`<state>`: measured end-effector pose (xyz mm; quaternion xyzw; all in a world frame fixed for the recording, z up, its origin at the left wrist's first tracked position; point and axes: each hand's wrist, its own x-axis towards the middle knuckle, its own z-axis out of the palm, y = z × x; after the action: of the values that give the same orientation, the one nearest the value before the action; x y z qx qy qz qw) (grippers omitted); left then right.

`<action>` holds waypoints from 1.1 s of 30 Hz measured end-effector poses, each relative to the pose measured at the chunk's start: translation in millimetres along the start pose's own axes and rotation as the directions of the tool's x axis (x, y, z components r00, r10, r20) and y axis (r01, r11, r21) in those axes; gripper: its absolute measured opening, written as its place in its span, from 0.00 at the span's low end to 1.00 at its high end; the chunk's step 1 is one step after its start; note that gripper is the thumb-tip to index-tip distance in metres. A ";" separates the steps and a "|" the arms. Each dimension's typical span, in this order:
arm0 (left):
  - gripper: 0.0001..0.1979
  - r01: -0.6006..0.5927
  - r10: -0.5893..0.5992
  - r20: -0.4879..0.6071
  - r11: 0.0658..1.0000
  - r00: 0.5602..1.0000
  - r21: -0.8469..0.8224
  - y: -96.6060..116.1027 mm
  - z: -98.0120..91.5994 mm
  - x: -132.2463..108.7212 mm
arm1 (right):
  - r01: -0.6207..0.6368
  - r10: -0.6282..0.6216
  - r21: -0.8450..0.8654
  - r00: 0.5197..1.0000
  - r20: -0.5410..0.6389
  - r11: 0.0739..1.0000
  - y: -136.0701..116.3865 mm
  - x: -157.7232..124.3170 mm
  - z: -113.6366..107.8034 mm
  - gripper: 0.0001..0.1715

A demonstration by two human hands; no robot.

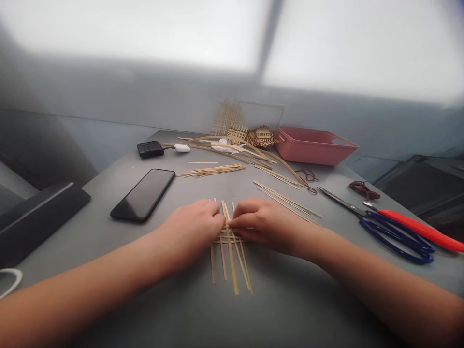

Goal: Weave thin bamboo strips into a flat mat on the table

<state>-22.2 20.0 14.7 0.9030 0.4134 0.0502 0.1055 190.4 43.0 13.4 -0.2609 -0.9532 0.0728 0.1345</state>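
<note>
Left hand (197,226) and right hand (266,224) are being held close together, and crossed strips (232,263) are being pinched at the fingertips of each. The crossed strips are being supported by the gray table (286,299), at its near middle. Beyond them, a strip bundle (217,170) is being borne by the same surface. The work area is being flanked by a phone (144,195) on the left and scissors (364,213) on the right. Farther back, woven pieces (237,134) are being bordered by a pink bin (308,151).
</note>
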 end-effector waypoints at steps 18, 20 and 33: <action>0.14 0.024 -0.033 0.055 0.986 0.998 0.168 2.5 1.1 -0.8 | -0.014 0.014 0.084 1.000 0.006 0.996 -2.6 2.7 -3.4 0.08; 0.14 0.025 -0.035 0.053 0.985 0.998 0.170 2.7 1.4 -0.6 | -0.026 0.024 0.068 0.999 0.025 0.997 -3.8 2.8 -3.8 0.08; 0.13 -0.014 0.015 -0.009 0.994 1.000 0.104 -1.3 -0.7 -2.9 | -0.052 0.044 0.121 0.997 0.063 0.991 -1.8 0.1 -6.2 0.11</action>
<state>-25.2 18.7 15.1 0.9100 0.4094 0.0338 0.0558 191.2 42.0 19.7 -0.2728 -0.9439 0.1422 0.1197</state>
